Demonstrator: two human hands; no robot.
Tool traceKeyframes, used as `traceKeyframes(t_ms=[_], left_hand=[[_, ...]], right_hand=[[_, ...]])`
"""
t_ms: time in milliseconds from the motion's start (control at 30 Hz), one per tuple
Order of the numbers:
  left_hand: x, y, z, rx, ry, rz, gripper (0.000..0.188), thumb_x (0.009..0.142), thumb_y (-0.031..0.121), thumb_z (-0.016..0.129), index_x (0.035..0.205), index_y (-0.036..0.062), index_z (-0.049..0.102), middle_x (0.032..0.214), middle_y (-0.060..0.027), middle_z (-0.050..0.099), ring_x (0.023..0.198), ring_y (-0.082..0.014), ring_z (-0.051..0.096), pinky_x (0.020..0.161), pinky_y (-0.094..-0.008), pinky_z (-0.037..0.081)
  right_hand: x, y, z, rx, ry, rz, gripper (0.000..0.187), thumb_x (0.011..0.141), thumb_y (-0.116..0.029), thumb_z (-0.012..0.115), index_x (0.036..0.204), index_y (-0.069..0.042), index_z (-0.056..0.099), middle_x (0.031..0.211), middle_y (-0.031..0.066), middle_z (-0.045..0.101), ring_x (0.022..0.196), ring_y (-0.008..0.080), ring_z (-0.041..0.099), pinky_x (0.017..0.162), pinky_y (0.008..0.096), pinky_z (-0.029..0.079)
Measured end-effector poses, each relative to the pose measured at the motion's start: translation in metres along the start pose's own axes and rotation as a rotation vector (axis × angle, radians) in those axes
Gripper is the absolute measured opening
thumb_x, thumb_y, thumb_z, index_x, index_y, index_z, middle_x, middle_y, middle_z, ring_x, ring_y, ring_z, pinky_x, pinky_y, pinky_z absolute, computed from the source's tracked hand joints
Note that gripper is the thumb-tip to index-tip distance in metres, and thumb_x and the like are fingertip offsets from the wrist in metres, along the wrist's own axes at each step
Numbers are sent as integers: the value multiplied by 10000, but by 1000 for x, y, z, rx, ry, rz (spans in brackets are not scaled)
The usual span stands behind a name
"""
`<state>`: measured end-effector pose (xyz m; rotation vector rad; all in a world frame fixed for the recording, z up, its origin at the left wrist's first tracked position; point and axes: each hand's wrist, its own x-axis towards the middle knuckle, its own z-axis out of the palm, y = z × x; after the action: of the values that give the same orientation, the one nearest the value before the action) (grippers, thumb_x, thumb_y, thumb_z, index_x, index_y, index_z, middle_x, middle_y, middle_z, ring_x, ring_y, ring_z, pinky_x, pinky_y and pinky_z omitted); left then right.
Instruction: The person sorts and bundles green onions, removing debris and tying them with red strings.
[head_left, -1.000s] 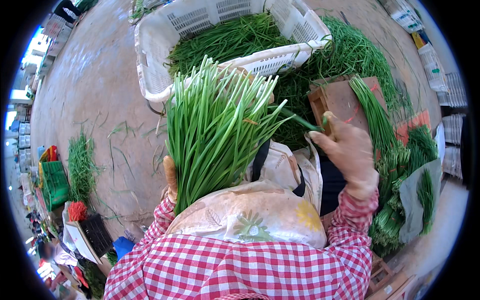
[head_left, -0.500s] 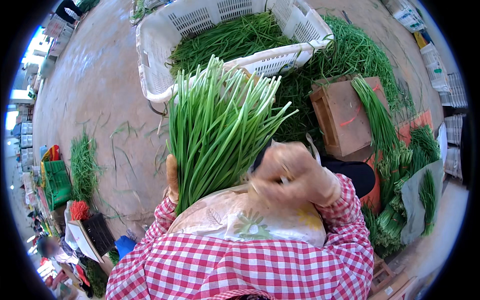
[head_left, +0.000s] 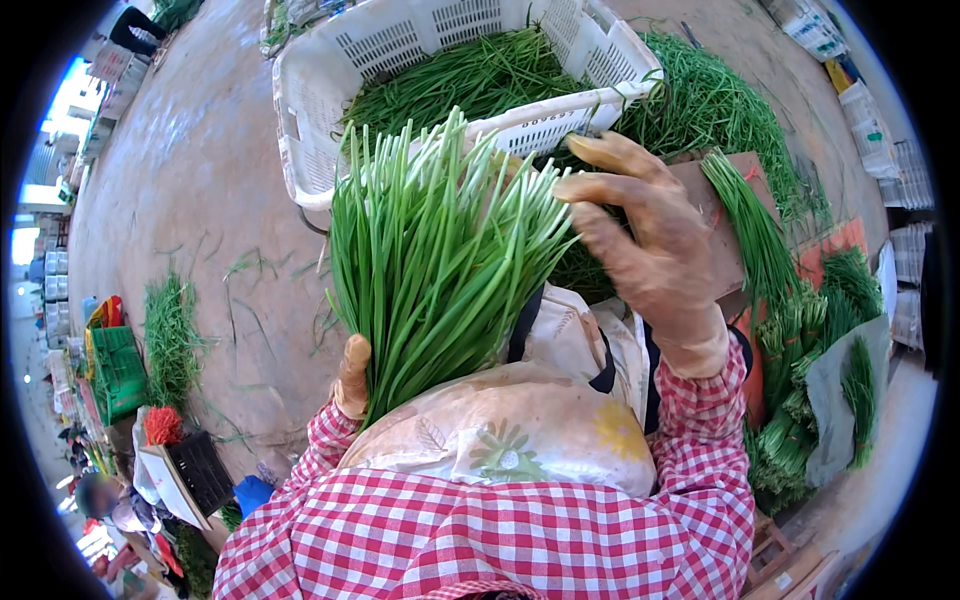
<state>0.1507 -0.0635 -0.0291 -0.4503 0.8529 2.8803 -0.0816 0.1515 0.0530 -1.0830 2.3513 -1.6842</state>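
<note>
A thick bunch of green chives (head_left: 440, 270) stands nearly upright before my apron, its pale stem ends pointing up and away. My left hand (head_left: 352, 378), in a tan glove, wraps round the low left side of the bunch; the thumb shows and the other fingers are hidden behind the leaves. At the upper right of the bunch is my right hand (head_left: 650, 230), also gloved, with its fingers stretched apart and nothing in them. Its fingertips are right by the pale ends, and I cannot tell whether they touch.
Ahead stands a white plastic crate (head_left: 300, 150) with loose chives inside. A heap of chives (head_left: 710, 100) lies to its right, near a wooden box (head_left: 720, 250) bearing a bunch. Tied bunches (head_left: 790, 440) are piled at right. Red ties (head_left: 163, 425) and a green crate (head_left: 117, 370) sit left.
My right hand has risen from in front of my apron to the top right of the bunch, and its fingers have spread. The bunch stands straighter, with its pale ends closer together.
</note>
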Motion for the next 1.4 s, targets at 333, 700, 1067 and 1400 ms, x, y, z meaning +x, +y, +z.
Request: traceKeyframes(t_ms=[333,700,1067,1400], left_hand=[[-2,10,6,241,2,3,918,676,294,819,1401,51,312,1336,-115,465,1195,-254,477,1014,-411,394],[20,15,54,418,158,-5,738,667,-3,756,1321,30,417,1253,-111,534,1123,-235,532,974,-381,426],[12,12,-16,-40,233,-180,472,799,142,660,1213,-42,525,1128,-166,618,966,-245,636,884,-372,516],[8,7,-14,-98,127,-76,572,824,271,613,1282,-40,468,1205,-204,573,1068,-287,596,978,-416,449]], right_hand=[[23,9,38,-394,-417,-9,481,670,-240,730,1085,-36,597,1267,214,499,1229,373,416,1031,430,316],[29,4,65,-605,-129,-210,445,764,-277,620,1196,-170,603,1284,87,546,1284,313,397,1099,510,125],[51,61,-44,-1216,411,-176,190,850,-208,575,995,-103,636,803,68,631,822,231,621,932,473,400],[-6,33,2,135,266,219,170,888,-163,631,937,-3,661,818,29,665,680,73,574,661,217,474]])
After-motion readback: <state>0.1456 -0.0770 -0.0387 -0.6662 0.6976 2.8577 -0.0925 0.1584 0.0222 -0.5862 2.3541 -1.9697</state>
